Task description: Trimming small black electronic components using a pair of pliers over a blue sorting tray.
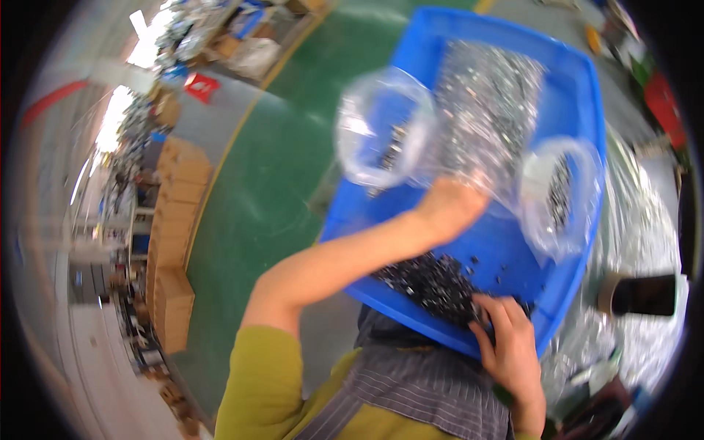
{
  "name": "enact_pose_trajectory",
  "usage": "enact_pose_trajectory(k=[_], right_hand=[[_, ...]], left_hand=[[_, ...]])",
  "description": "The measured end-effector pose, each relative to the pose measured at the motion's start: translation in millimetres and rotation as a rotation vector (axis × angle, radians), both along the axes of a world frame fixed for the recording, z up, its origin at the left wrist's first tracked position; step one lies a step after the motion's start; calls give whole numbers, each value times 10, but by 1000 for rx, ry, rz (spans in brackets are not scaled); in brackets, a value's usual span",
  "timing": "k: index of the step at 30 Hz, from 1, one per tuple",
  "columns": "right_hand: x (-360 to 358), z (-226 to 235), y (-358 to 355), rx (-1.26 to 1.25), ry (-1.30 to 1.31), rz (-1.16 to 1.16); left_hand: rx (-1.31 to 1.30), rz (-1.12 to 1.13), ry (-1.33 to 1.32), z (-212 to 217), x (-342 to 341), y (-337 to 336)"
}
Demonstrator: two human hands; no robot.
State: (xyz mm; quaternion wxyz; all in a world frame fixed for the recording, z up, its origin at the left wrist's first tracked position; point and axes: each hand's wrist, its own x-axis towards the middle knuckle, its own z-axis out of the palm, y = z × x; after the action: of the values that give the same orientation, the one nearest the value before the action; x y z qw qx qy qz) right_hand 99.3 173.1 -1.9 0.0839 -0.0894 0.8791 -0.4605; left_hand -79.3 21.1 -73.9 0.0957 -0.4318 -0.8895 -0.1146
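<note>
A large blue plastic tray (pixel 572 95) is tilted in front of me, its near edge against my striped apron. Loose small dark metal parts (pixel 433 282) lie heaped at its near end. My right hand (pixel 510 348) grips the tray's near rim, fingers curled over the edge beside the heap. My left hand (pixel 451 205) reaches into the tray and holds a clear plastic bag (pixel 477 110) of shiny small parts. Two smaller clear bags with dark parts, one at the left (pixel 383 128) and one at the right (pixel 559 194), lie beside it.
A green painted floor (pixel 279 169) with a yellow line lies to the left. Stacked cardboard boxes (pixel 172 242) line the far left. Crumpled clear plastic sheeting (pixel 638 235) and a roll of tape (pixel 642 295) sit to the right of the tray.
</note>
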Motion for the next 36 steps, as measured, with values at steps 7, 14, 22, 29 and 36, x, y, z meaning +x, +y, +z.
enact_pose_trajectory(k=[7,14,22,29,36], right_hand=[[131,165,5,203,242,-61],[296,89,160,214,159,-232],[188,6,98,262,83,-168],[-189,-63,-52,56,-78,-102],[-166,-100,-83,-27,-133,-112]], left_hand=[[147,-28,3,62,95,-34],[567,-97,-782,534,780,-260],[772,-20,-1035,583,869,-372],[860,-97,-1011,580,809,-439],[826,-106,-710,550,859,-363]])
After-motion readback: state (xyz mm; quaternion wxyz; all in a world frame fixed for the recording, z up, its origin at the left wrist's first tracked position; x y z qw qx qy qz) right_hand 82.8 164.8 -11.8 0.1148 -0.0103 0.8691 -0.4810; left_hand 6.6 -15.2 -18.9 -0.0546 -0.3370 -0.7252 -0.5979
